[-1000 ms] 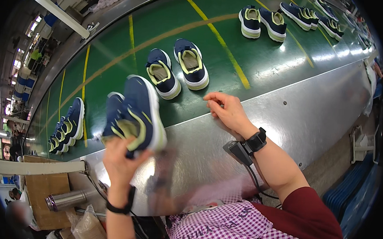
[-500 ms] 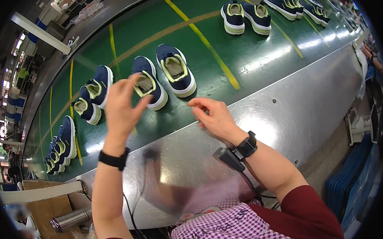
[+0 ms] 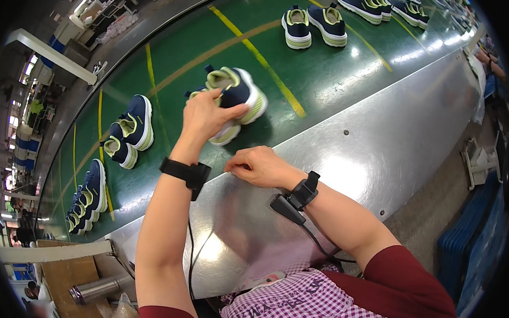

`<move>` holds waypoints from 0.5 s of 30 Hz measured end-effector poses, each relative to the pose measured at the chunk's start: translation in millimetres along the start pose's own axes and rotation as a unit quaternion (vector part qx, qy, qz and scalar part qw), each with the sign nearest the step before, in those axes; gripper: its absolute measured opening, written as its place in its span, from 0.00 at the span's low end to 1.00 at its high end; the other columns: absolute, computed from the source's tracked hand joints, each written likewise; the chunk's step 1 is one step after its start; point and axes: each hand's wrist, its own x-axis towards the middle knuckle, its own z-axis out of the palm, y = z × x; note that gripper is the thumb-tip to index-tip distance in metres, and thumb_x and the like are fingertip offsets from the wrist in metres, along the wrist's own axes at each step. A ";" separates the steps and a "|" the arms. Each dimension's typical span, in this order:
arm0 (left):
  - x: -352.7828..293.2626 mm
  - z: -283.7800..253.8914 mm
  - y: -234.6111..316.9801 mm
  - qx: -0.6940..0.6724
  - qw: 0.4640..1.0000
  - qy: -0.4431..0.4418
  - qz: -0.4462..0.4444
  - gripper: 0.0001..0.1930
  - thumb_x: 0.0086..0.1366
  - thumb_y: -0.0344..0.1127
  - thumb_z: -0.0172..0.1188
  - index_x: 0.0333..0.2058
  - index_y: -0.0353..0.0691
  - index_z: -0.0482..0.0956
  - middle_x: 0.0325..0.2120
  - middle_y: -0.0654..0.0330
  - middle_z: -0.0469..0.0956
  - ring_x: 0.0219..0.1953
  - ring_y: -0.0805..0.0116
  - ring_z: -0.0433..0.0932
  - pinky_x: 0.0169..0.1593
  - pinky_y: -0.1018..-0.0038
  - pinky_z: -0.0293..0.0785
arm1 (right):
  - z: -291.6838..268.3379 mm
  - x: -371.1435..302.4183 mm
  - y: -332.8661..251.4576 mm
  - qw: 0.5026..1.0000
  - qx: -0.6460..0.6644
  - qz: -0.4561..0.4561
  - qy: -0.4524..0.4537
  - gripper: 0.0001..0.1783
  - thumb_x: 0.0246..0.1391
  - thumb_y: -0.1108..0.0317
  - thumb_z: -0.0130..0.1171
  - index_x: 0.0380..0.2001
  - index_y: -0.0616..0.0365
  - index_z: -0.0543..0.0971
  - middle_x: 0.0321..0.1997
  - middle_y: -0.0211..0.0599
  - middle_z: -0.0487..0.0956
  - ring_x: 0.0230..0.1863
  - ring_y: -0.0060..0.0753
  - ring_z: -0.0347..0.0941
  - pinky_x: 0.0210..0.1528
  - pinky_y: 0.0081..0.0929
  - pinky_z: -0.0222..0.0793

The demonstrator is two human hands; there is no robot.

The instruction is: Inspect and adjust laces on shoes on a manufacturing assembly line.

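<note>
My left hand (image 3: 207,113) is closed on a pair of navy sneakers with lime lining and white soles. Its thumb presses the heel of the right-hand sneaker (image 3: 248,92), which is tilted with its sole edge turned outward. The left-hand sneaker (image 3: 226,134) is partly hidden behind my fingers and the other shoe. Nearer to me, my right hand (image 3: 260,166) hovers at the front edge of the green belt (image 3: 178,181), apart from the shoes. Its fingers are curled in, and whatever they may hold is hidden.
More navy sneakers stand in pairs on the belt, at left (image 3: 135,124), far left (image 3: 93,194) and far right (image 3: 313,25). Yellow lines cross the belt. A metal ledge (image 3: 352,158) borders it on my side. A steel flask (image 3: 95,289) lies at lower left.
My left hand has moved right and closed on the sneaker pair, which has come together and tilted. My right hand has drawn left and nearer to me, fingers curling more.
</note>
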 end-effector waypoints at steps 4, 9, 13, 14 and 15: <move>-11.3 -2.9 70.5 -0.177 0.977 -0.048 0.107 0.30 0.45 0.57 0.74 0.38 0.37 0.84 0.30 0.56 0.84 0.32 0.67 0.82 0.39 0.71 0.77 | 0.1 0.7 1.0 0.997 -0.068 -0.005 -0.023 0.12 0.53 0.64 0.54 0.39 0.54 0.81 0.39 0.39 0.81 0.41 0.45 0.77 0.44 0.40 0.71; -55.4 36.6 170.5 -0.132 0.952 0.007 0.277 0.26 0.38 0.55 0.75 0.34 0.45 0.84 0.28 0.52 0.74 0.34 0.53 0.77 0.37 0.61 0.74 | -7.1 -2.4 17.6 1.000 0.013 -0.014 0.002 0.13 0.56 0.69 0.55 0.44 0.55 0.80 0.45 0.39 0.81 0.45 0.37 0.78 0.48 0.29 0.72; -88.4 92.8 199.9 -0.140 0.939 -0.062 0.307 0.20 0.33 0.42 0.76 0.27 0.40 0.85 0.34 0.49 0.76 0.40 0.54 0.78 0.36 0.66 0.77 | 8.1 2.6 -3.5 0.997 0.035 0.040 0.055 0.10 0.57 0.69 0.55 0.39 0.58 0.82 0.38 0.40 0.82 0.37 0.39 0.78 0.42 0.29 0.72; -92.9 109.7 204.9 -0.104 0.936 -0.075 0.329 0.17 0.35 0.41 0.74 0.26 0.40 0.85 0.34 0.49 0.76 0.40 0.55 0.78 0.34 0.67 0.77 | 6.6 1.3 -9.6 0.996 0.034 0.059 0.056 0.10 0.57 0.69 0.55 0.39 0.58 0.82 0.38 0.40 0.82 0.36 0.38 0.78 0.41 0.28 0.72; -98.4 116.0 208.7 -0.063 0.931 -0.096 0.347 0.14 0.37 0.40 0.73 0.25 0.40 0.86 0.35 0.49 0.76 0.39 0.56 0.78 0.34 0.67 0.75 | 3.2 -1.9 -10.4 0.997 0.034 0.054 0.048 0.10 0.57 0.69 0.55 0.39 0.58 0.82 0.38 0.40 0.82 0.36 0.38 0.78 0.41 0.28 0.72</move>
